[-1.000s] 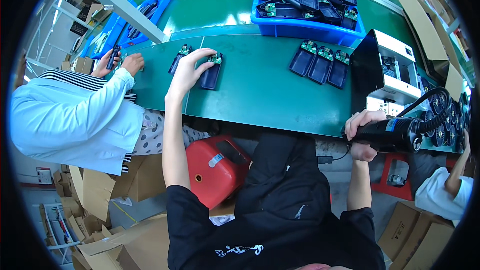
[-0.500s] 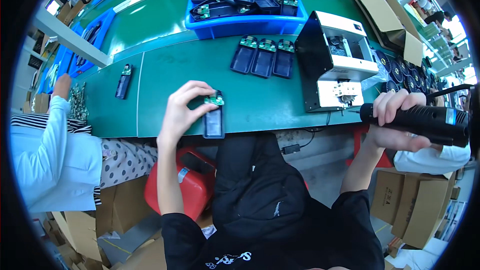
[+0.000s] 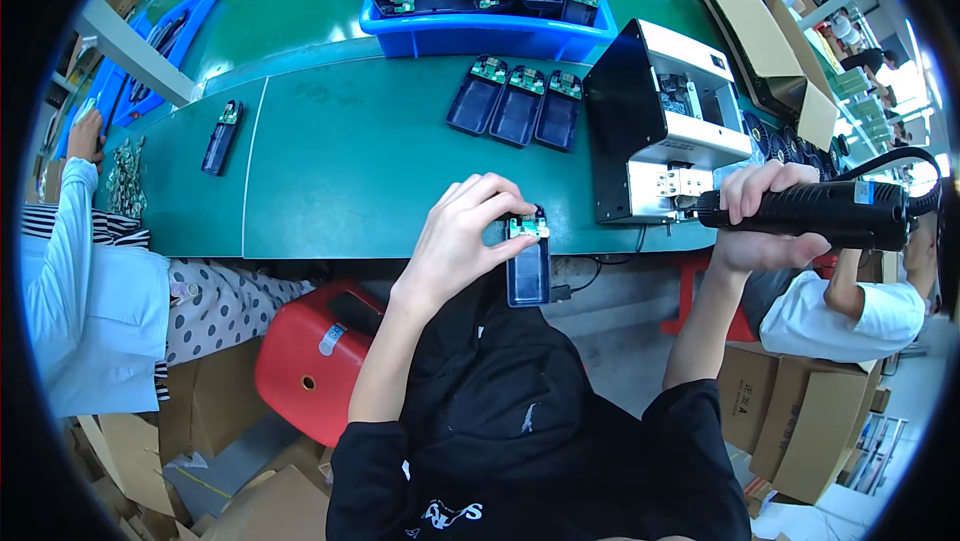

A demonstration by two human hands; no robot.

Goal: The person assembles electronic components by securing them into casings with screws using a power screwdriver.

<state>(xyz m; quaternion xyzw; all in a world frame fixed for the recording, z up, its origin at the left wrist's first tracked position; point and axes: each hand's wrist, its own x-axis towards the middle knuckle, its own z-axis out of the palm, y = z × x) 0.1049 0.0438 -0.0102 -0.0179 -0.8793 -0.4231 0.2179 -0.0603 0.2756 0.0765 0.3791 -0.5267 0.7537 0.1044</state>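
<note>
My left hand (image 3: 462, 233) pinches the top end of a dark plastic housing (image 3: 529, 277), where a small green circuit board (image 3: 528, 228) sits. The housing hangs over the near table edge, its open side toward me. A black electric screwdriver (image 3: 860, 215) lies sideways in my right hand (image 3: 762, 213), fingers wrapped round its front part. Its tip points left and reaches the front of a black and white screw feeder (image 3: 692, 151); whether it touches is too small to tell. Three similar housings with boards (image 3: 518, 106) lie side by side left of the feeder.
A blue bin (image 3: 480, 39) piled with housings stands at the back. Another housing (image 3: 222, 139) lies far left, near a heap of small metal parts (image 3: 127, 179). Co-workers sit on both sides. A red stool (image 3: 310, 366) and cartons (image 3: 800, 411) are below the table.
My left hand has carried the housing to the right, closer to the feeder. My right hand has brought the screwdriver tip left, up to the feeder's front. The view has shifted slightly.
</note>
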